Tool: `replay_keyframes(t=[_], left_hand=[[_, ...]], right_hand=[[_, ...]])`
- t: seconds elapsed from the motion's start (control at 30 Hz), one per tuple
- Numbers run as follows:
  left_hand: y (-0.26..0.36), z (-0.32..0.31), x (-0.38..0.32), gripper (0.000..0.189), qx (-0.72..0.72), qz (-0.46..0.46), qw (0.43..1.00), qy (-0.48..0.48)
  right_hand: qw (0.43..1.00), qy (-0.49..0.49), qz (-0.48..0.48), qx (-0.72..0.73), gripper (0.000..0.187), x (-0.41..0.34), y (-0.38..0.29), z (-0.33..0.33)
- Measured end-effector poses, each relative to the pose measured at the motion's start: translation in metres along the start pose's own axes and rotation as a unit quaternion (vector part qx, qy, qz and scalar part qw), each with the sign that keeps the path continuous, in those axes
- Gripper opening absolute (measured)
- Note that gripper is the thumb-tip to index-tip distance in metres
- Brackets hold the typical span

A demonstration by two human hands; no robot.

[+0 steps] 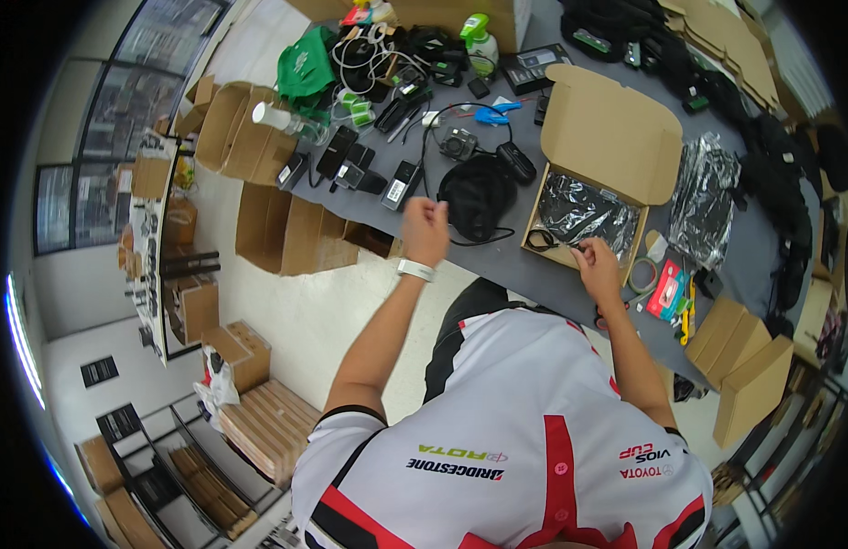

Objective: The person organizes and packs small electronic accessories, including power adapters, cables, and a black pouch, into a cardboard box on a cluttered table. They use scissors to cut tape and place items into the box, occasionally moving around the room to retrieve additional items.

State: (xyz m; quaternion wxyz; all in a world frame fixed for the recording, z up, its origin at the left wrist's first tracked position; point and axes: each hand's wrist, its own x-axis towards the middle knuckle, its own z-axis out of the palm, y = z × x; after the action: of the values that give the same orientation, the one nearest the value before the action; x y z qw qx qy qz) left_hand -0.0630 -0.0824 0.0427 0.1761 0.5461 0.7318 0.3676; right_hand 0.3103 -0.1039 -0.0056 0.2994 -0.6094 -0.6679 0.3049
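Observation:
My left hand [426,232], with a white band at its wrist, is raised over the table's near edge, beside a black cap-like fabric item [477,199]. Its thumb and fingers are drawn together; whether they hold anything is unclear. With my right hand [597,266] I pinch the end of a thin black cable [541,239] at the near side of an open cardboard box [610,130]. The cable's coil lies in the box's near left corner. Inside the box is a black item in clear plastic wrap [588,209]. A small camera-like device [459,144] and a black cable lie beyond the fabric item.
Black devices [402,185], a spray bottle [479,44] and tangled white cables [372,55] lie across the grey table [492,264]. To the right are a plastic-wrapped bundle [704,199], a tape roll [643,276] and a yellow cutter [687,319]. Open cartons [286,230] stand at the left edge.

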Motion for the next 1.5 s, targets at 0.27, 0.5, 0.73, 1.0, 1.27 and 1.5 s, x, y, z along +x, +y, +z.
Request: replay_keyframes(t=[0.27, 0.5, 0.73, 1.0, 1.27, 1.5], left_hand=[[-0.152, -0.065, 0.057, 0.082, 0.108, -0.118, 0.975, 0.153], [-0.221, -0.047, 0.115, 0.069, 0.057, -0.062, 0.996, 0.042], [-0.183, -0.057, 0.142, 0.059, 0.056, 0.033, 0.996, -0.056], [-0.082, -0.097, 0.167, 0.06, -0.002, 0.131, 0.972, -0.196], [-0.037, -0.092, 0.145, 0.067, -0.092, 0.145, 0.933, -0.315], [-0.036, -0.082, 0.139, 0.069, -0.095, 0.202, 0.892, -0.394]], right_hand=[[0.998, -0.019, -0.046, 0.041, 0.016, 0.022, -0.073, -0.006], [0.993, -0.03, -0.053, 0.098, 0.013, 0.059, -0.17, 0.076], [0.979, -0.112, 0.005, 0.173, 0.011, 0.101, -0.258, 0.172], [0.784, -0.137, 0.208, 0.569, 0.048, 0.135, -0.258, 0.249], [0.578, -0.058, 0.202, 0.789, 0.06, 0.127, -0.264, 0.251], [0.554, 0.007, 0.221, 0.802, 0.059, 0.109, -0.24, 0.262]])
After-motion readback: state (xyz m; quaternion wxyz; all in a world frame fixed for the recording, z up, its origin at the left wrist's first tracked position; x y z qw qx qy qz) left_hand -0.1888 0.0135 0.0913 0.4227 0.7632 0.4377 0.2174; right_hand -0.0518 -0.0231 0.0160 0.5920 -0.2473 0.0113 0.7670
